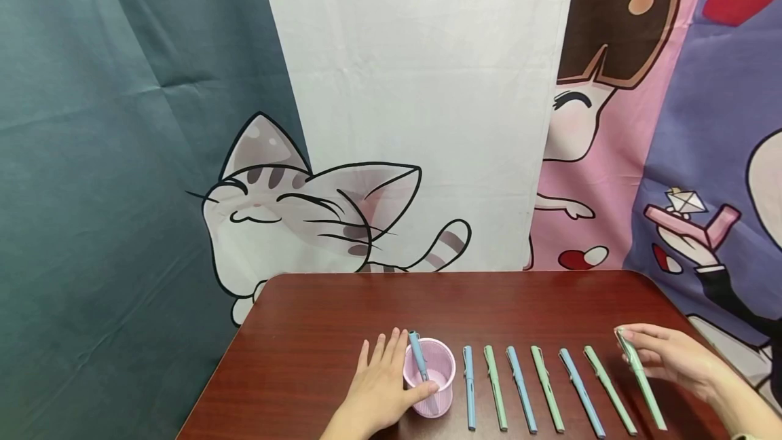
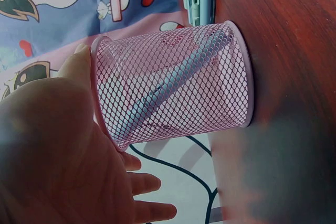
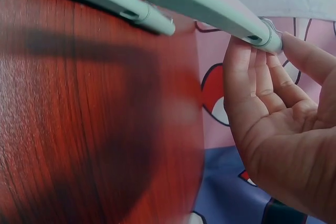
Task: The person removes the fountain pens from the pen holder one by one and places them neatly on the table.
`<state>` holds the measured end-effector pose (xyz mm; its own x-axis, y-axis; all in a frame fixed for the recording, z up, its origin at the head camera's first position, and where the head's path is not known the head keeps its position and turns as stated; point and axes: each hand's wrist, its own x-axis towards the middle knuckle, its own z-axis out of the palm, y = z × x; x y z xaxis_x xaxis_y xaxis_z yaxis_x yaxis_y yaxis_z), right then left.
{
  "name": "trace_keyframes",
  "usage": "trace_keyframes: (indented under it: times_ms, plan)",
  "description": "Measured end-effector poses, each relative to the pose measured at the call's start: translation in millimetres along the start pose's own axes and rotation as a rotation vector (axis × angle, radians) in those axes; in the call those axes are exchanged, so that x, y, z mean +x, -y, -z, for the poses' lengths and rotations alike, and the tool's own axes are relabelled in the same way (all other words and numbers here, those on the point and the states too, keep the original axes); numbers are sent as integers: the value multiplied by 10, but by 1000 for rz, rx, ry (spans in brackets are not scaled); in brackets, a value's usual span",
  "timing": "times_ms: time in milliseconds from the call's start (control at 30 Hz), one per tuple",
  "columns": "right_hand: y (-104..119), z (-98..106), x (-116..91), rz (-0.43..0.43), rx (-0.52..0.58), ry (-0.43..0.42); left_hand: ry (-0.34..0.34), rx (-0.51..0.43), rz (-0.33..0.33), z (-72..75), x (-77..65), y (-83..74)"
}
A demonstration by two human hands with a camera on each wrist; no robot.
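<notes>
My left hand [image 1: 379, 389] lies beside a pink mesh pen holder [image 1: 447, 396], its fingers straight along the left side and the thumb at the near rim. One blue pen [image 1: 418, 355] leans inside the holder, slanting across the mesh in the left wrist view. At the right, my right hand [image 1: 684, 358] pinches a light green pen [image 1: 641, 379] near its clip end between thumb and fingertips. The right wrist view shows this pen [image 3: 215, 11] raised above the tabletop, its other end toward the camera.
Several blue and green pens, such as the nearest blue pen [image 1: 469, 386] and a green pen [image 1: 609, 389], lie in a row between holder and right hand. They rest on a reddish-brown wooden table [image 1: 342, 304]. A cartoon-printed curtain [image 1: 427, 87] hangs behind it.
</notes>
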<state>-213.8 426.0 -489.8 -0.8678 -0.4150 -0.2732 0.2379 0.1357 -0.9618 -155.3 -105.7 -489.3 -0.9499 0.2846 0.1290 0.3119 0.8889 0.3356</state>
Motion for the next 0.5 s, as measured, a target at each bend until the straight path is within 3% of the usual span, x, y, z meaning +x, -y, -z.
trace_keyframes:
  times_ms: [267, 500]
  plan:
    - [-57, 63, 34, -45, -75, -61, 6, 1, 1, -5, -2, 3]
    - [-99, 108, 64, -56, -96, -53, 5, -2, 3, -9, -6, -2]
